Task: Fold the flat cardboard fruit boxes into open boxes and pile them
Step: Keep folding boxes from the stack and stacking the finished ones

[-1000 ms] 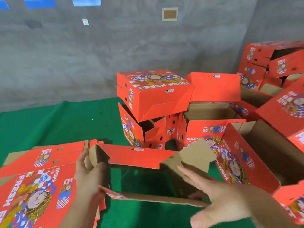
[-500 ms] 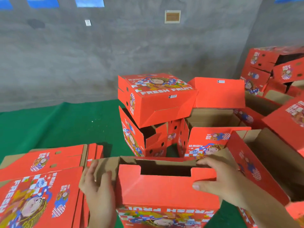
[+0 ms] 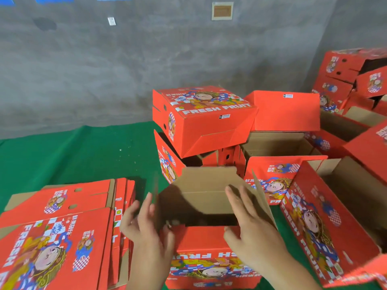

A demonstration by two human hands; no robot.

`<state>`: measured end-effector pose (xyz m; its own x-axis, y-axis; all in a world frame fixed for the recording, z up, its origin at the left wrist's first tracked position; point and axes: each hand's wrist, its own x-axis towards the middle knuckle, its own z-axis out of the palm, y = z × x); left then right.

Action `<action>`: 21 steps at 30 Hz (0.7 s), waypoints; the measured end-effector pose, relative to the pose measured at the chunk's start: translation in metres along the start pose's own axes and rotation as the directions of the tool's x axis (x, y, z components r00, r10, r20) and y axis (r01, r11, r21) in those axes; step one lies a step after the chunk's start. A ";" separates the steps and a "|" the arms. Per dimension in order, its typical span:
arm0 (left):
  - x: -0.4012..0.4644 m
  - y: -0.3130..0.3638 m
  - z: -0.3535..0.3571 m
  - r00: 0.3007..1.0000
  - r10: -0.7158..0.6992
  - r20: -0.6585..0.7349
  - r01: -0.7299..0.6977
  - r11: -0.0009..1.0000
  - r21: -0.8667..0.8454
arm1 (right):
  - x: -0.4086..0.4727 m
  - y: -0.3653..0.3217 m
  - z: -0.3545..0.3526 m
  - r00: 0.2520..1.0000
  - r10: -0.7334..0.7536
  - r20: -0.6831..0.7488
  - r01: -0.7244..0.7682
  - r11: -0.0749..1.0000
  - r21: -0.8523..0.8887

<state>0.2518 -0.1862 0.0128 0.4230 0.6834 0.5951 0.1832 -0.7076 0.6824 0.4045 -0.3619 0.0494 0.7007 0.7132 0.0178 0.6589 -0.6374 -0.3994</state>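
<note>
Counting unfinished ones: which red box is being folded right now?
The box between both hands, nearest the camera; its brown flaps stand open, while the others sit untouched.

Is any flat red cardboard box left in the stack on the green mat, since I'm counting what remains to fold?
Yes, several flat red cardboard boxes lie stacked on the green mat, beside the left hand.

Hands: two, the left hand [image 3: 144, 225] and the right hand [image 3: 249, 225]. Box being folded [image 3: 209, 243]: one, between the hands. Stack of flat boxes [image 3: 62, 237]: one, sheets within too close-packed to count; folded boxes [image 3: 201, 120] beyond and to the right: at least eight in view, some cut off at the frame edge.
</note>
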 end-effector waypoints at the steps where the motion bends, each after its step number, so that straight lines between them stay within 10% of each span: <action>1: -0.003 0.001 -0.002 1.000 0.010 -0.008 -0.010 1.000 -0.021 | 0.001 -0.001 0.002 0.999 0.038 0.018 -0.039 0.999 0.002; 7: -0.017 -0.006 -0.024 0.953 0.157 0.260 -0.182 0.980 0.074 | -0.006 -0.005 0.012 0.999 0.012 -0.039 -0.016 0.995 -0.102; 21: -0.001 0.013 -0.027 0.909 -0.042 0.415 0.040 0.999 0.013 | -0.031 -0.005 0.006 0.973 0.199 0.121 -0.199 0.980 -0.008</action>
<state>0.2296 -0.1910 0.0321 0.7452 0.5760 0.3360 0.2112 -0.6818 0.7004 0.3774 -0.3790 0.0458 0.7793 0.6023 -0.1729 0.5085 -0.7691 -0.3873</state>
